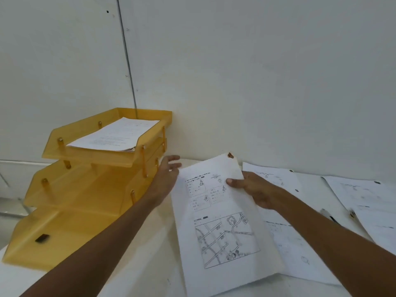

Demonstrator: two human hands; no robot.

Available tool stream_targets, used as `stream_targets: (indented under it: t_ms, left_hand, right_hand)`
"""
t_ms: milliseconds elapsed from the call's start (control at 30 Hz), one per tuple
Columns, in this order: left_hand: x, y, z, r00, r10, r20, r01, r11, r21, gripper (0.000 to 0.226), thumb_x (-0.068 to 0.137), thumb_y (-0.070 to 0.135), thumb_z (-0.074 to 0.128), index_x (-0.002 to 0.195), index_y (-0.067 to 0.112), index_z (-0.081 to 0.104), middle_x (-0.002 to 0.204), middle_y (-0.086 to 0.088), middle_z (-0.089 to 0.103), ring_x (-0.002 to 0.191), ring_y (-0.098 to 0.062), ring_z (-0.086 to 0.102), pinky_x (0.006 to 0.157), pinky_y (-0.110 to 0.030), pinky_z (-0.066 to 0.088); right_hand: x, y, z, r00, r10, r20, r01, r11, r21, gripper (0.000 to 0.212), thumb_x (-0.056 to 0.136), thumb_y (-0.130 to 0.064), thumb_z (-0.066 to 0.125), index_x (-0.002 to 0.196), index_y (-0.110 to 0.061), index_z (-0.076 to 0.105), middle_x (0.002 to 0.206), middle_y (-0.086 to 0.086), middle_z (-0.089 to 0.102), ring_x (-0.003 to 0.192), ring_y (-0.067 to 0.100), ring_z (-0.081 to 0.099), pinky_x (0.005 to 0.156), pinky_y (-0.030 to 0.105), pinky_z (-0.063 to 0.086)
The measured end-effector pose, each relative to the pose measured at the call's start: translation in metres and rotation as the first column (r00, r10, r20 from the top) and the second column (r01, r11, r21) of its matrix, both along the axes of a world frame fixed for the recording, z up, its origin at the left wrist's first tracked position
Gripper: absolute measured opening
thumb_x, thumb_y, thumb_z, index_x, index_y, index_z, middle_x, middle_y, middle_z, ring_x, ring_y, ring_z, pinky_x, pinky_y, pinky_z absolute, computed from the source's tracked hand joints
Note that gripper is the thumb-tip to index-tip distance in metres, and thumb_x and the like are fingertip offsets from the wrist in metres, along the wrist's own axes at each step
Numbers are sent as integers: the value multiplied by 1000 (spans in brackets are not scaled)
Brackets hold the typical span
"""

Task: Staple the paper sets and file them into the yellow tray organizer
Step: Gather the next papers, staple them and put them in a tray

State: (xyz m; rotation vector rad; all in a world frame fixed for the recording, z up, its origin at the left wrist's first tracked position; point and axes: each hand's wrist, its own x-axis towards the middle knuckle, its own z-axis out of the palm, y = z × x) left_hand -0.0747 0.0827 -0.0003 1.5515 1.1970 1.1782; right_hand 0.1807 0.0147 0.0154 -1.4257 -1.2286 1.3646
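White wall (pixel 257 71) behind, with a panel seam running down to the corner. White table (pixel 150 243) pushed against it.

Yellow tray organizer (pixel 90 189) at table's left, three tiers stepped back toward the wall. Top tier holds a stack of printed sheets (pixel 115 136); the two lower tiers look bare from here. Small dark label (pixel 42 238) on the bottom tier's front.

Loose printed papers (pixel 364 194) spread flat over the table's right side, overlapping each other.

Paper set (pixel 218 211) held centre, just right of the organizer. Its near edge is low at the table and its far end tilted up. The top sheet shows boxed text and a street-map drawing.

Right hand (pixel 255 189) pinches the set's right edge, thumb on the top sheet, fingers hidden beneath. Left hand (pixel 167 176) is between the organizer and the set's upper left edge, fingers straight and slightly spread. Cannot tell if it touches the paper.

Small brown fastener (pixel 230 155) at the set's far right corner; too blurred to name.
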Motion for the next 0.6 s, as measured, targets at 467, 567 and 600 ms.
stream_targets:
  t_ms: [467, 567, 600]
  left_hand:
    - [-21, 26, 59, 914, -322, -248, 337, 941, 23, 24, 102, 29, 60, 121, 14, 59, 117, -4, 71, 110, -26, 67, 96, -43, 55]
    - [-25, 33, 42, 978, -179, -109, 184, 982, 38, 22, 104, 22, 57, 122, 10, 56, 118, -7, 68, 114, -31, 65, 95, -47, 54]
    - [-24, 36, 37, 989, -138, -59, 140, 990, 30, 20, 104, 20, 56, 122, 9, 55, 120, -9, 67, 116, -33, 64, 97, -49, 54]
  right_hand:
    - [51, -12, 76, 943, 200, 266, -179, 979, -101, 41, 90, -38, 69, 122, -12, 66, 116, 11, 73, 103, 30, 72, 87, 43, 57]
    - [79, -18, 55, 997, 49, 62, -46, 998, -51, 51, 87, -42, 66, 126, -10, 64, 119, 13, 71, 105, 30, 69, 92, 48, 57]
    - [83, -20, 48, 999, 15, -40, -17, 999, -39, 52, 88, -42, 64, 127, -9, 63, 122, 15, 69, 108, 33, 67, 92, 49, 57]
